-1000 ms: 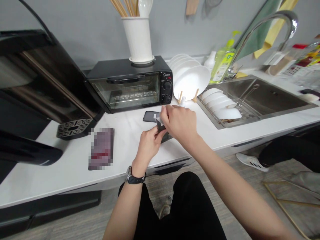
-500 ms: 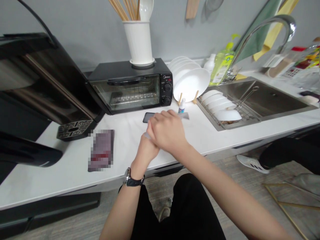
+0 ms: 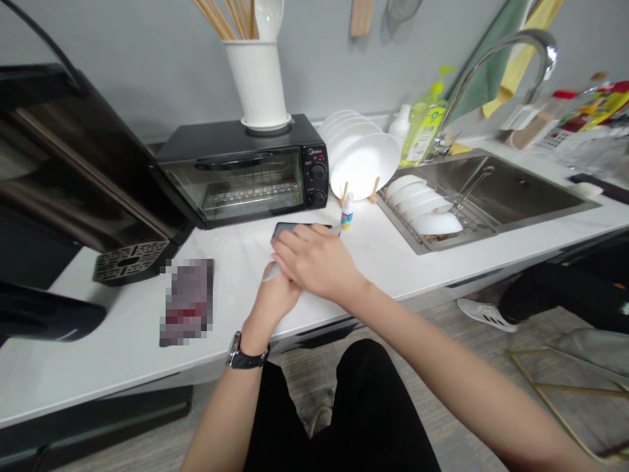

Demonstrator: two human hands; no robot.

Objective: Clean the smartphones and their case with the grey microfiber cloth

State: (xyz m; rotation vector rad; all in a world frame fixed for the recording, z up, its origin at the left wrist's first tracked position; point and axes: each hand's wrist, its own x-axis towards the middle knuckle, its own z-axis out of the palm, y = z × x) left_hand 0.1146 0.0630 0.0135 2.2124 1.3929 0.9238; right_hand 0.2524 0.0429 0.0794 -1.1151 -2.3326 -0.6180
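Note:
My left hand [image 3: 281, 296], with a watch [image 3: 248, 353] on its wrist, is partly hidden under my right hand [image 3: 314, 259]. The right hand's fingers lie close together across it. Pressed between the two is a thin pale grey cloth [image 3: 274, 271]; one edge shows by the left thumb, and another bit sticks out past the right knuckles. Behind the fingers, a dark phone [image 3: 281, 229] lies on the white counter, partly covered from view. A small white spray bottle [image 3: 347, 212] with a blue and yellow label stands just beyond the right hand.
A toaster oven [image 3: 246, 183] bears a white chopstick holder [image 3: 258, 82]. Plates [image 3: 366, 167] stand in a rack beside it. Bowls [image 3: 437, 223] sit at the sink [image 3: 535, 190]. A black machine [image 3: 88, 157] and a blurred-out flat item [image 3: 189, 295] are leftward. Someone's shoe [image 3: 486, 313] shows lower right.
Both hands, still pressed together, have shifted slightly left and down in view, and the right fingers lie flatter. More of the phone and spray bottle shows. The whole scene has also shifted left.

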